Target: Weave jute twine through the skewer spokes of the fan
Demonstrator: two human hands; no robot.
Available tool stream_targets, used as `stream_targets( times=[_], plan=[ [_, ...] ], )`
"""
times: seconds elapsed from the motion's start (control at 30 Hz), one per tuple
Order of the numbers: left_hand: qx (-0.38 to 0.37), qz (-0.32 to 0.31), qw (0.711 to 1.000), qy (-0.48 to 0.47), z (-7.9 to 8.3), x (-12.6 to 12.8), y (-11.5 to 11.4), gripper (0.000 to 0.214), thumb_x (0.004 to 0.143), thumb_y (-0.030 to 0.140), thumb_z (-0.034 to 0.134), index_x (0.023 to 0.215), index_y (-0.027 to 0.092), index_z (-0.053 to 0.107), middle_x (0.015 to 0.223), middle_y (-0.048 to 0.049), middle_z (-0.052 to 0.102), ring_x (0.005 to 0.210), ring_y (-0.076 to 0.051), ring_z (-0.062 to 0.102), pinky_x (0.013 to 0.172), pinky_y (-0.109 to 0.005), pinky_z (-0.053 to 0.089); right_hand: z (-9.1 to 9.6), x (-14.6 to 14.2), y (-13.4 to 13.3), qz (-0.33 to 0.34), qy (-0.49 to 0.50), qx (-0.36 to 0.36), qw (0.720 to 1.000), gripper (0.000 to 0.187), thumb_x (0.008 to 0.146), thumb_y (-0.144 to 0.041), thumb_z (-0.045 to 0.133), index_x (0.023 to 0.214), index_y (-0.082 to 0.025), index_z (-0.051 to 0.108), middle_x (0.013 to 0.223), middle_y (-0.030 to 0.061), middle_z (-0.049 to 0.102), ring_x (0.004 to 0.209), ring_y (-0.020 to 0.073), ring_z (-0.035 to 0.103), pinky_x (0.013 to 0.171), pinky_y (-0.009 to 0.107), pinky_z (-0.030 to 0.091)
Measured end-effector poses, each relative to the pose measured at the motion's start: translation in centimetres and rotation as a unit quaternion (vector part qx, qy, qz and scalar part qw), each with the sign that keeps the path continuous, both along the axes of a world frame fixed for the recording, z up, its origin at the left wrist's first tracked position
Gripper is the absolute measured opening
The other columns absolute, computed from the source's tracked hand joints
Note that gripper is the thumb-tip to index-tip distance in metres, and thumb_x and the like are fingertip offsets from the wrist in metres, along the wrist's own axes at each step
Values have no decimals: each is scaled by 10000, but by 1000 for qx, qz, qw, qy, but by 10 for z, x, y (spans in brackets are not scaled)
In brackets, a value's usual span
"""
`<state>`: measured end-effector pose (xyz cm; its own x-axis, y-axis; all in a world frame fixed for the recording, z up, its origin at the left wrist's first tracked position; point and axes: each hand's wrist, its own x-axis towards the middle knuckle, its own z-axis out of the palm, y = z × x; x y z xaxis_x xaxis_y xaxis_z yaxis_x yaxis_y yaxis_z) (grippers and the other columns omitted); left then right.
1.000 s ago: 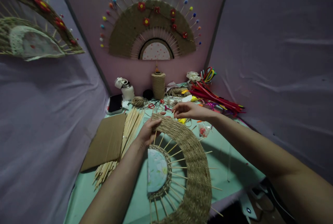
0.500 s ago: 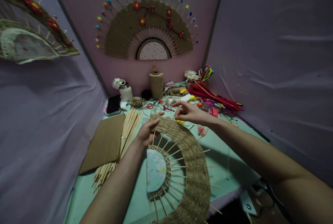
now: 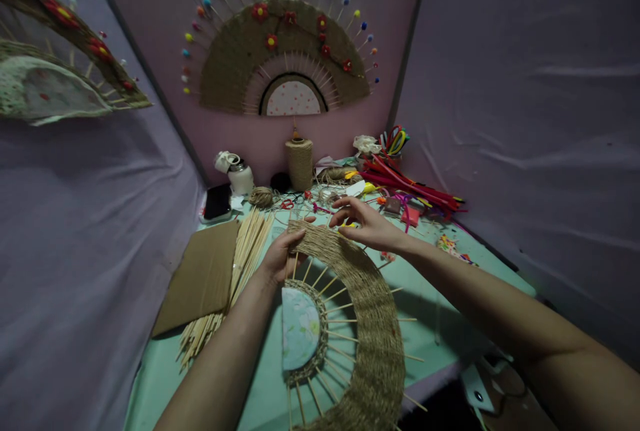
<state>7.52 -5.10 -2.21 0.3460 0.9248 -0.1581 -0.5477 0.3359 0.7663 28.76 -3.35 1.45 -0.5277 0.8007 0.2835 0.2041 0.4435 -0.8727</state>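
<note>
A half-ring fan of woven twine (image 3: 377,304) on thin wooden sticks stands tilted before me, its straight side to the left. At its inner centre is a half-round patch of pale blue flowered cloth (image 3: 300,327) with a twine border. My left hand (image 3: 286,254) grips the fan's upper end, thumb in front and fingers behind. Beside the upper outer edge hovers my right hand (image 3: 363,223), its fingers bent and apart. Whether a thin strand lies at its fingertips is too small to make out.
Bamboo sticks (image 3: 253,244) and cardboard (image 3: 205,277) lie at left. Behind are a twine spool (image 3: 300,164), a twine ball (image 3: 261,197), a phone (image 3: 218,203), a white jar (image 3: 241,177) and red pipe cleaners (image 3: 415,187). A decorated fan (image 3: 225,64) hangs on the back wall.
My right hand has dropped slightly closer to the fan's outer edge, and its fingers have spread. A colourful packet now shows beyond my right forearm. My left hand and the fan stay put.
</note>
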Motion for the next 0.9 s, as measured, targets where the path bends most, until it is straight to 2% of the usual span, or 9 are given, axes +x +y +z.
stream_targets(
  times=[0.17, 0.3, 0.43, 0.6, 0.73, 0.9],
  plan=[
    [1, 7, 1000, 1, 0, 0, 0, 386, 740, 152, 593, 1125, 128, 574, 927, -98, 697, 866, -203, 661, 788, -294, 511, 0, -2, -1, 26, 19, -37, 999, 422, 723, -113, 519, 1119, -188, 394, 990, 73, 630, 925, 169, 588, 779, 333, 442],
    [3, 6, 1000, -6, -1, 0, 0, 372, 746, 144, 581, 1117, 122, 574, 925, -100, 697, 877, -206, 661, 815, -305, 506, -3, -3, 1, 21, 28, -64, 997, 404, 727, -116, 510, 1108, -185, 397, 998, 79, 622, 918, 164, 586, 766, 325, 449],
    [0, 10, 1000, -5, 0, 0, 1, 366, 748, 131, 572, 1114, 116, 574, 921, -99, 700, 865, -199, 664, 809, -300, 509, -5, -2, 6, -9, 38, -42, 998, 361, 727, -141, 538, 1067, -181, 423, 984, 74, 605, 910, 161, 578, 788, 337, 453],
    [-7, 21, 1000, 6, 1, -1, 0, 346, 750, 129, 568, 1095, 117, 587, 924, -107, 703, 876, -207, 664, 796, -297, 514, 1, 10, 1, -26, 43, -36, 998, 328, 746, -207, 572, 1049, -187, 446, 937, 66, 604, 867, 163, 581, 764, 344, 466],
    [4, 15, 1000, -1, 2, -2, -1, 415, 749, 140, 575, 1163, 121, 564, 965, -111, 698, 915, -220, 655, 836, -322, 508, 6, 42, -11, -78, 64, -31, 994, 335, 759, -277, 606, 1050, -196, 461, 949, 73, 610, 893, 182, 591, 807, 377, 468],
    [-7, 19, 1000, -8, 4, -1, 0, 506, 773, 129, 549, 1275, 125, 489, 1012, -113, 689, 945, -220, 647, 857, -327, 506, 2, 115, -29, -227, 58, -5, 972, 354, 732, -402, 646, 985, -201, 502, 926, 67, 621, 896, 198, 604, 840, 380, 470]
  ],
)
